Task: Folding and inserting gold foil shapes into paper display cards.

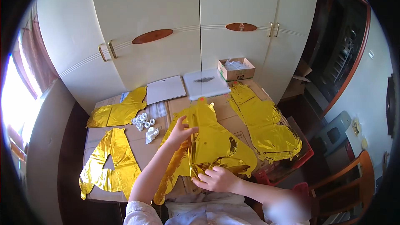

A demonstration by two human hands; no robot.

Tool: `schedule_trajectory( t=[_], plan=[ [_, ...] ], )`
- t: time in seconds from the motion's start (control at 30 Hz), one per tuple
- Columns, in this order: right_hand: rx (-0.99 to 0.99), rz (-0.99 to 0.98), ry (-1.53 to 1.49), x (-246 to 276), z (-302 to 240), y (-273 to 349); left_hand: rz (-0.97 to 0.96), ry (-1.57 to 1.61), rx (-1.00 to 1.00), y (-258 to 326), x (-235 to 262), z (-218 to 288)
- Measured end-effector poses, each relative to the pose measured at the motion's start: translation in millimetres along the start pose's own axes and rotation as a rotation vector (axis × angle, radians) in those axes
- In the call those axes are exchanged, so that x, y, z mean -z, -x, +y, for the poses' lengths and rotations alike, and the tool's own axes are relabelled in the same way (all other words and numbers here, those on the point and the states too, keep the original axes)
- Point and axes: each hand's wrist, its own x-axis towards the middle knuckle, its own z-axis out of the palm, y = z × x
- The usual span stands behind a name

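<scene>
In front of me lies a flat gold foil balloon (216, 139), creased and partly folded along its left side. My left hand (180, 133) is over that folded edge, thumb and fingers apart. Near the balloon's lower edge, my right hand (217, 179) has its fingers curled on the crumpled foil and grips it. More gold foil (168, 183) shows under my left forearm. To the left is a flat gold balloon shaped like an A (125, 150), with a triangular hole. A stack of gold foil balloons (266, 129) lies on the right.
Cardboard (146, 154) covers the table. Another gold foil piece (118, 110) lies at the far left, near white ribbon rolls (141, 121) and clear straws (157, 110). At the back are a white board (166, 89), a plastic packet (205, 85) and an open box (237, 73). A chair (362, 175) stands right.
</scene>
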Motion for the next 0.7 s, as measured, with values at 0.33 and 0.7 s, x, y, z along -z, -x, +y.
schedule_trajectory(
  t=[0.33, 0.7],
  plan=[
    [-0.072, -0.063, -0.036, 2.0, -24.3, 6.2, 0.297, -0.391, -0.199, 3.6, 21.6, -10.4],
    [-0.365, -0.099, -0.483, 19.5, 18.1, 19.6, 0.248, -1.246, -0.533, 19.8, 23.4, -22.6]
  ],
)
